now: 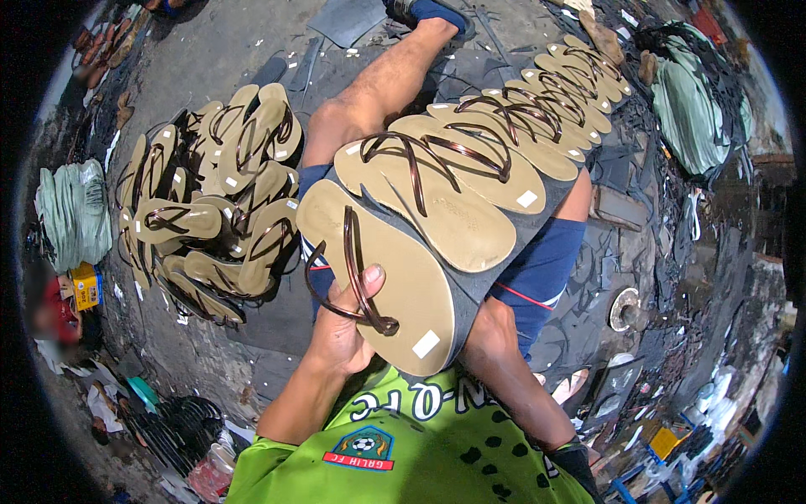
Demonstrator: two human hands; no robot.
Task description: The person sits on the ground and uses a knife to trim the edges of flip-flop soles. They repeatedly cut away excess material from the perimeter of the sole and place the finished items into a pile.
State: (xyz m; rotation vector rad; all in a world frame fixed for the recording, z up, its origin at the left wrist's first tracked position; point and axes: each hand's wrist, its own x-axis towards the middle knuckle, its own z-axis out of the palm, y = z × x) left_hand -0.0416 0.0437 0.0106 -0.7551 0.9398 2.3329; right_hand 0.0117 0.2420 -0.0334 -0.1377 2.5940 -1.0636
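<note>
A tan sandal with a dark grey sole and shiny brown straps [378,260] lies across my lap at the near end of a long overlapping row. My left hand [348,323] grips its left edge, with the thumb up beside the strap and the fingers curled beneath. Just beyond it are another tan sandal [453,214] and a third [495,176], each with a small white sticker or crossed brown straps showing. My right hand [494,332] reaches under the right side of the nearest sandals, so its fingers are hidden.
A loose heap of similar sandals [210,202] lies on the ground to the left. Pale green sacks stand at the far left [74,210] and far right [688,113]. Dark sheet scraps [617,206] litter the ground. My bare leg [378,84] stretches out ahead.
</note>
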